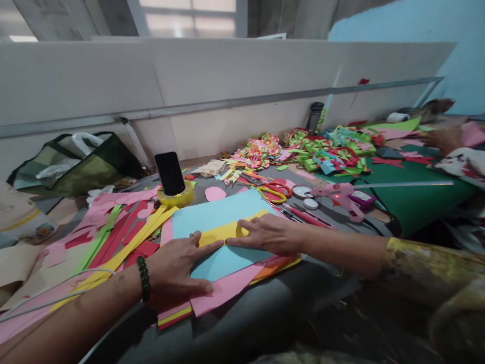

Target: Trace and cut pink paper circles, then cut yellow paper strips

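Observation:
My left hand [185,270], with a dark green bead bracelet [143,279] at the wrist, lies on a stack of coloured paper, thumb and index finger spread. A light blue sheet [217,207] tops the stack, and a yellow paper strip [215,231] lies across it. From the right, my right hand [265,234] rests on the strip and the blue sheet, its index finger stretched out and its thumb bent above. Both index fingertips nearly meet at the strip's lower edge. Beneath the blue sheet, a pink sheet [227,293] sticks out toward me.
Behind the stack, a phone [170,173] stands in a yellow tape roll [176,196]. Scissors [275,194], pens [303,215] and a pink glue gun [339,197] lie to the right. Paper strips [125,237] spread left; paper flowers [261,150] pile up at the back.

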Demonstrator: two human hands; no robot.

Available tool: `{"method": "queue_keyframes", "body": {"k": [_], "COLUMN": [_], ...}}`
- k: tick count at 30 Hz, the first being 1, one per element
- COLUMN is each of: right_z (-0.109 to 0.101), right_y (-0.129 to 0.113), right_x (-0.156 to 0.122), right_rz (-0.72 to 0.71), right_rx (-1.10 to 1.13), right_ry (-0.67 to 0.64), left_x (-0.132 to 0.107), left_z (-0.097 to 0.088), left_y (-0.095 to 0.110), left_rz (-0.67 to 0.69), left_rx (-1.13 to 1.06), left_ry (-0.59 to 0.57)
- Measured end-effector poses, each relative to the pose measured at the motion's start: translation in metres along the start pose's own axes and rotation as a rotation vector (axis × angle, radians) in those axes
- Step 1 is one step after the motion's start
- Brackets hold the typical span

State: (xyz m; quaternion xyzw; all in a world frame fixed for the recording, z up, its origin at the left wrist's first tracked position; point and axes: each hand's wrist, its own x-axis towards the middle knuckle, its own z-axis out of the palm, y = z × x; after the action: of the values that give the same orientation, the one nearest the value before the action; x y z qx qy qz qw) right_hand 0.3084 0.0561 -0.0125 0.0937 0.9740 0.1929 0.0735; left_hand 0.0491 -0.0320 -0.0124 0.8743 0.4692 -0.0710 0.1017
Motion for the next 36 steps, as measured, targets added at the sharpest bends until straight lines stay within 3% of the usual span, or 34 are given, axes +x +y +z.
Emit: {"method": "queue_keyframes", "body": {"k": [6,15,22,28,32,36], "right_z": [-0.002,0.012,0.027,0.038,0.015,-0.03], "right_y": [-0.001,0.015,0.016,0.013,0.019,0.008], "right_x": [-0.008,-0.048,-0.062,-0.074,-0.073,-0.035], "right_rz": [0.044,0.103,0.157,0.287,0.348,0.361], "right_rx": [0.148,0.053,0.188,0.316,0.337,0.265], "right_ry": [0.002,0.02,0.071,0.095,0.024,0.145], "left_x": [-0.006,-0.037,-0.073,-0.081,-0.078,-0.078], "left_z": [0.002,0.013,0.046,0.073,0.071,0.064], "left_y": [0.002,-0.004,-0.004,0.005,0.01,0.013], "left_rz": [0.005,-0.009,-0.096,-0.196,-0.235,-0.264], "left_rx": [0.017,-0.039,-0.004,-0.002,-0.035,-0.049], "left_ry": [0.02,0.108,0.219,0.317,0.334,0.288]}}
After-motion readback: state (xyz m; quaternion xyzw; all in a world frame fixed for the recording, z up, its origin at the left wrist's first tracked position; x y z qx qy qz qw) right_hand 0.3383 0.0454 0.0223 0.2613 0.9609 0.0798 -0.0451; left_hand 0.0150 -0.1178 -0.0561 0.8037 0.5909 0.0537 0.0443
